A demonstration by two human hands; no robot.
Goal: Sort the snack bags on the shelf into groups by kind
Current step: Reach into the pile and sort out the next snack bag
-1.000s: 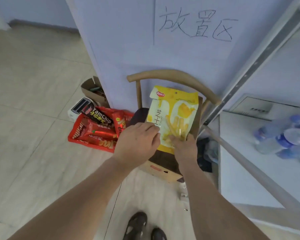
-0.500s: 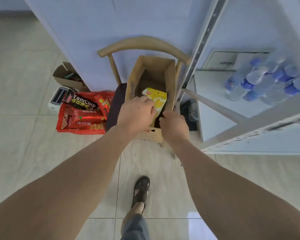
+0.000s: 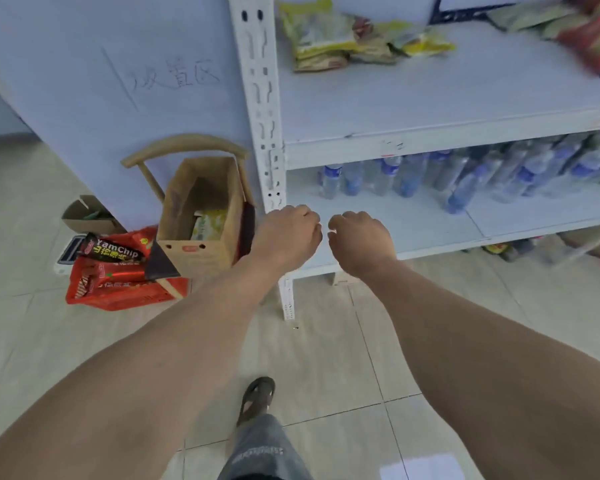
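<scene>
Fingers off yellow bag, now empty.

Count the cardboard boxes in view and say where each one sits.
2. The tall brown cardboard box stands on the wooden chair; the small open cardboard box sits on the floor by the wall. Others may be hidden.

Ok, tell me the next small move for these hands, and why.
Probably reach up to the yellow snack bags on the upper shelf and take one. Both the left hand and right hand hold nothing, and a yellow bag already sits in the cardboard box.
</scene>
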